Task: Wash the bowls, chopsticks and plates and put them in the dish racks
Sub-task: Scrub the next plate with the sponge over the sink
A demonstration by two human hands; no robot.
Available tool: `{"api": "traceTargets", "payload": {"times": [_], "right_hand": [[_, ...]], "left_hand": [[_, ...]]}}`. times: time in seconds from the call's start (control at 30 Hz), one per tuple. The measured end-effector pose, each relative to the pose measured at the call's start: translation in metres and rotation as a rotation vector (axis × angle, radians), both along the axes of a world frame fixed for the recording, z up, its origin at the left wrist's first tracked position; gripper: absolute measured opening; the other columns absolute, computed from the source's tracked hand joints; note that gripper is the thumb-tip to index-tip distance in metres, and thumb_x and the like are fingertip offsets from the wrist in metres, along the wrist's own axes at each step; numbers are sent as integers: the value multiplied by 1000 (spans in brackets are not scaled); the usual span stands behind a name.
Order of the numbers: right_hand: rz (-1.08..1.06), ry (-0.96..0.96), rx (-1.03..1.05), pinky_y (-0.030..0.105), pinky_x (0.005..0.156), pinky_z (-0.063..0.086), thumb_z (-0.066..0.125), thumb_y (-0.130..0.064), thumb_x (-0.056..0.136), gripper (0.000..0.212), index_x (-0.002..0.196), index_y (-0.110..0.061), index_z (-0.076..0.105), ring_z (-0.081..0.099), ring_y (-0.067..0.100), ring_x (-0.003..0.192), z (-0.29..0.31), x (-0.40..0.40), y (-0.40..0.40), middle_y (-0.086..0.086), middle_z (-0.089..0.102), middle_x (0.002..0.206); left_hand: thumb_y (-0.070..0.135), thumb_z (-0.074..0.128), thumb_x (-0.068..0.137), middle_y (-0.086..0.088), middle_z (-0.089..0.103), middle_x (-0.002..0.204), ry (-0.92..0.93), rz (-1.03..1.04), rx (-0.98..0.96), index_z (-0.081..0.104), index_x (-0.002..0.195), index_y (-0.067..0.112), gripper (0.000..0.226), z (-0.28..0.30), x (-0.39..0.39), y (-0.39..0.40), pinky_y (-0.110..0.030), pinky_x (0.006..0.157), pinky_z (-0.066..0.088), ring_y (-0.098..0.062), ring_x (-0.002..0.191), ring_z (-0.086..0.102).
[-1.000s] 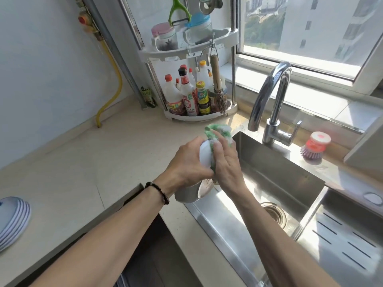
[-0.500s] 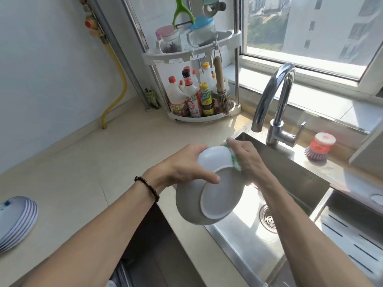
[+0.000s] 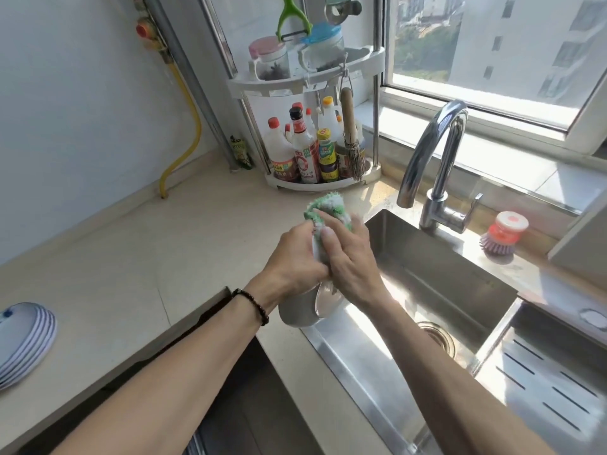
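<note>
My left hand (image 3: 295, 261) grips a white bowl (image 3: 300, 310) tilted on edge over the left rim of the steel sink (image 3: 437, 274). My right hand (image 3: 351, 257) presses a green-and-white scrubbing cloth (image 3: 326, 210) against the bowl's upper part; the cloth sticks up above both hands. Most of the bowl is hidden behind my hands. A stack of blue-rimmed white plates (image 3: 23, 343) lies on the counter at the far left edge.
A chrome tap (image 3: 437, 159) arches over the sink, with a red dish brush (image 3: 504, 233) on the ledge to its right. A corner shelf (image 3: 315, 133) of bottles stands behind. A slotted steel drain tray (image 3: 551, 385) sits right of the basin. Beige counter (image 3: 131, 257) spreads left.
Half a second ago the bowl's underside faced me with the cloth at its far rim; now the bowl is turned edge-on and my right hand covers it with the cloth.
</note>
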State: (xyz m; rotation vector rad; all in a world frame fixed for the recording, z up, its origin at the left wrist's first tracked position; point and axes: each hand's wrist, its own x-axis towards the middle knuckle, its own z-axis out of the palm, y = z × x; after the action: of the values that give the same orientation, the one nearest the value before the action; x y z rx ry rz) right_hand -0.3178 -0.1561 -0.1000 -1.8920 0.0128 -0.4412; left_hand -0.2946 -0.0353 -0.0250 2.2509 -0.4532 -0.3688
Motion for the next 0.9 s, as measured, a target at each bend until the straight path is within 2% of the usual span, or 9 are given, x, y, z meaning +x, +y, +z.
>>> {"api": "traceTargets", "payload": {"times": [0.1, 0.2, 0.3, 0.43, 0.57, 0.63, 0.73, 0.83, 0.9], "right_hand": [[15, 95, 255, 20, 99, 38, 31, -51, 99, 49, 126, -28, 65, 51, 9, 116, 1, 3, -9, 2, 58, 127], [-57, 194, 327, 38, 102, 44, 34, -50, 102, 44, 122, -26, 65, 55, 20, 113, 1, 5, -13, 7, 58, 124], [-24, 105, 208, 33, 105, 39, 36, -50, 101, 41, 132, -37, 60, 48, 17, 121, 0, 1, -1, -1, 48, 123], [-99, 288, 482, 51, 106, 44, 25, -67, 95, 53, 114, -38, 65, 59, 21, 117, -12, 6, -15, 1, 63, 124], [-18, 213, 33, 42, 122, 17, 22, -56, 104, 54, 152, -38, 37, 24, 23, 148, -3, -8, 3, 5, 31, 161], [113, 151, -63, 38, 125, 7, 23, -51, 106, 51, 155, -40, 27, 4, 13, 153, -1, -14, 6, 0, 14, 167], [95, 206, -53, 35, 126, 5, 24, -45, 107, 50, 157, -40, 20, -3, -5, 144, -5, -13, -2, -8, 7, 167], [160, 174, -173, 28, 122, -6, 19, -48, 107, 52, 157, -41, 11, -20, -4, 146, -9, -19, 7, -12, -3, 167], [214, 169, -239, 34, 124, -9, 14, -50, 103, 55, 157, -41, 6, -23, 2, 149, -13, -19, 7, -12, -7, 167]], "left_hand": [[20, 78, 51, -3, 67, 99, -17, 8, 1, 61, 103, 21, 55, 1, -2, 6, -44, 74, 60, -23, 89, 67], [17, 81, 53, -1, 64, 101, -31, -3, -5, 58, 101, 29, 54, 2, -7, 9, -42, 73, 60, -24, 92, 65], [8, 86, 63, 2, 62, 98, -73, -24, 35, 56, 102, 27, 52, 3, -7, 9, -37, 72, 58, -22, 90, 65], [7, 82, 59, -4, 67, 98, -13, 90, -125, 61, 99, 21, 48, 8, -8, 12, -26, 65, 55, -18, 87, 66], [-8, 79, 69, -7, 71, 94, 171, 342, -355, 63, 94, 15, 39, -2, -7, 5, -28, 64, 56, -20, 82, 68], [-11, 78, 68, -11, 73, 94, 228, 398, -426, 65, 97, 9, 38, -6, -5, 7, -30, 64, 57, -23, 81, 70], [-11, 76, 69, -15, 72, 99, 221, 429, -416, 65, 101, 8, 39, -9, -2, 10, -36, 69, 59, -29, 87, 70], [-15, 74, 69, -13, 72, 95, 236, 465, -475, 66, 96, 8, 36, -4, 0, 12, -33, 66, 59, -26, 81, 69], [-17, 73, 69, -12, 71, 93, 254, 470, -498, 65, 93, 9, 36, -3, 2, 14, -32, 65, 58, -25, 81, 69]]}}
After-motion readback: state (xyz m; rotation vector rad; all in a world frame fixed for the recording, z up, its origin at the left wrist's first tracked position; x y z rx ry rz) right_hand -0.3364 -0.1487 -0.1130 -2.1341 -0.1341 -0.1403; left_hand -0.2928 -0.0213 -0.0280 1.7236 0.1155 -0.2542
